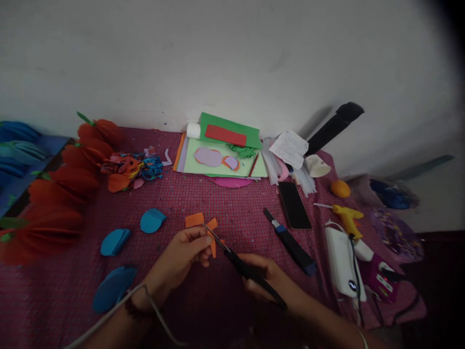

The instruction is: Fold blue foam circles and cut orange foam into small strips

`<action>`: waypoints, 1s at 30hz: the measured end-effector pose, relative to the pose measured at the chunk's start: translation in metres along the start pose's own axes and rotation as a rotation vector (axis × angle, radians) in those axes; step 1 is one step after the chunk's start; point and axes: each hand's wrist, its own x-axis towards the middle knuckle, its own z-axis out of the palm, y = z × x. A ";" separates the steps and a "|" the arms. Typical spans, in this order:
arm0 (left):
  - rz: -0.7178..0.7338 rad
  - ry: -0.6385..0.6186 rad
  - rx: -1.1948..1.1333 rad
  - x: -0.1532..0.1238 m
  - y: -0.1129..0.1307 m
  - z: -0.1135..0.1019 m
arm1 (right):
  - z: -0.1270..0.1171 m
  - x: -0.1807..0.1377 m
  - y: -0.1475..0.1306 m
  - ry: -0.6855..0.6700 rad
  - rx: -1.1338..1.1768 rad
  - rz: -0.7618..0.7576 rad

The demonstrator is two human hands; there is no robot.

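Note:
My left hand pinches a small piece of orange paper over the middle of the cloth. In my right hand is a pair of scissors with black handles, its blades pointing up and left to the orange paper at my left fingertips. Whether the blades are apart is too small to tell. Another orange paper strip lies just behind my left fingers. Blue paper rounds, among them one stack, sit to the left of my left hand.
Orange paper pumpkins line the left side, near paper scraps. Coloured sheets lie at the back. On the right are a phone, a box cutter, a yellow glue gun and a white power bank.

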 end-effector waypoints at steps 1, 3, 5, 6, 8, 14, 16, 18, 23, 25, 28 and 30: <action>0.003 -0.002 -0.004 0.000 0.000 0.000 | 0.000 0.000 0.001 0.005 0.005 -0.007; 0.018 -0.007 -0.009 0.000 -0.001 -0.001 | 0.000 0.001 0.003 0.005 0.006 -0.015; 0.029 -0.016 -0.011 0.001 -0.001 -0.001 | -0.001 0.001 0.005 -0.006 0.009 -0.008; 0.031 -0.018 -0.008 0.001 -0.001 -0.001 | -0.001 0.001 0.005 -0.008 0.009 -0.004; 0.030 -0.011 0.003 0.001 0.000 0.000 | -0.001 0.000 0.005 -0.007 0.001 -0.008; -0.016 0.002 0.032 0.001 -0.001 -0.004 | -0.004 -0.002 -0.003 -0.016 -0.050 -0.014; -0.026 -0.007 0.034 0.001 -0.002 -0.006 | -0.004 -0.003 -0.007 -0.022 -0.073 -0.028; -0.033 -0.015 0.040 0.001 -0.002 -0.007 | -0.004 -0.004 -0.010 -0.027 -0.079 -0.021; -0.025 -0.029 0.068 -0.001 0.002 -0.005 | -0.004 -0.005 -0.010 -0.029 -0.053 0.004; -0.027 -0.033 0.079 -0.001 0.003 -0.004 | -0.004 -0.005 -0.009 -0.014 -0.047 0.007; -0.031 -0.036 0.114 -0.002 0.004 -0.004 | -0.005 -0.005 -0.009 -0.004 -0.031 -0.001; -0.031 -0.038 0.129 -0.002 0.004 -0.004 | -0.004 -0.006 -0.011 -0.010 -0.022 -0.011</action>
